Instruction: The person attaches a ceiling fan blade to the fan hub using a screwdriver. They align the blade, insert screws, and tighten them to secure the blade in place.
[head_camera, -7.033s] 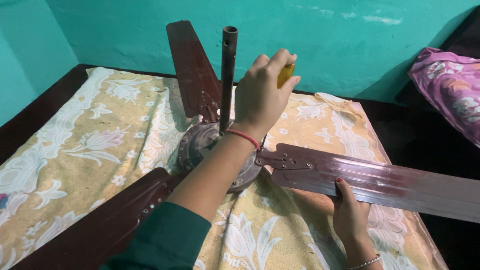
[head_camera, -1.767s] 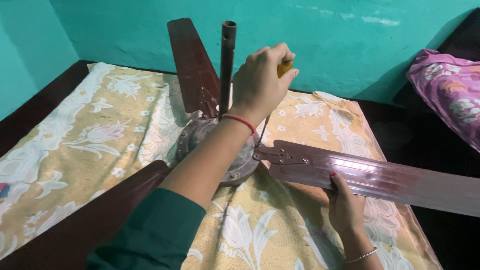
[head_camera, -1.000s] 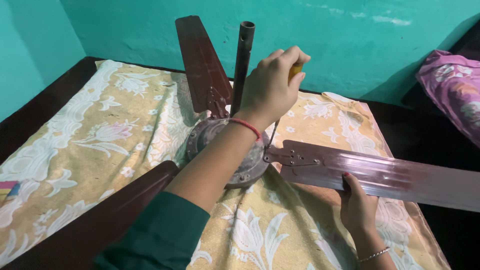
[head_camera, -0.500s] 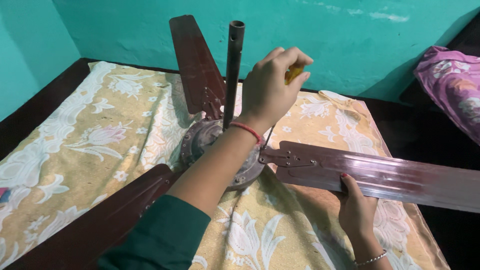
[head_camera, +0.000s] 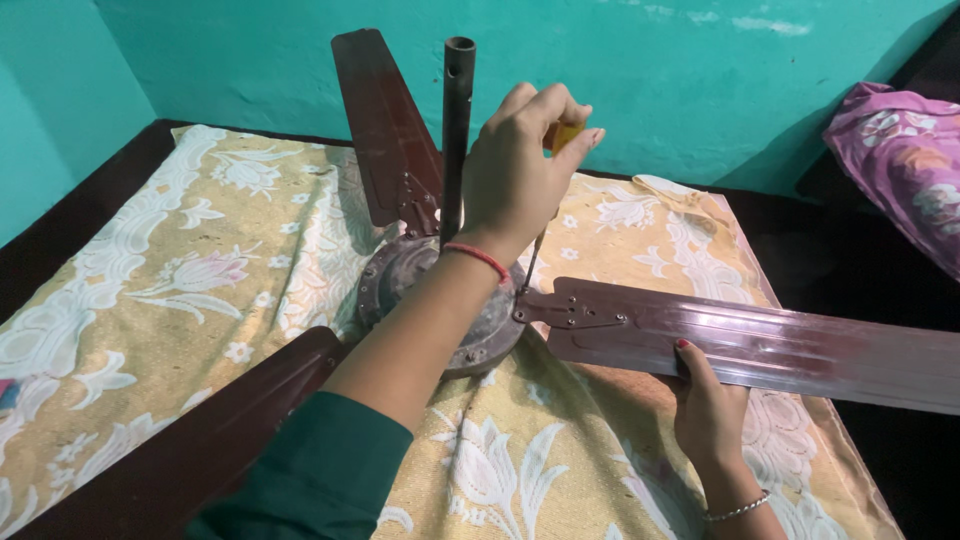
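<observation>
A: The ceiling fan (head_camera: 440, 300) lies on the bed (head_camera: 150, 300), near the middle toward the far edge, on a yellow flowered sheet (head_camera: 230, 270). The down rod (head_camera: 456, 130) stands upright from the motor housing (head_camera: 400, 285).

B: It looks heavy at the housing, I think. The blades are long, thin metal and stiff, but they may bend at the bracket.

A: Yes. The right blade (head_camera: 760, 345) reaches past the right edge of the bed. The right hand (head_camera: 710, 410) steadies it at the near edge, fingers curled on the rim.

B: And the left hand (head_camera: 520, 170)?

A: Its grip is pressed together around a yellow-handled screwdriver (head_camera: 562, 135), the tip at the blade bracket (head_camera: 570, 310). To lift the fan, I would take the rod or the housing, not the blades.
</observation>
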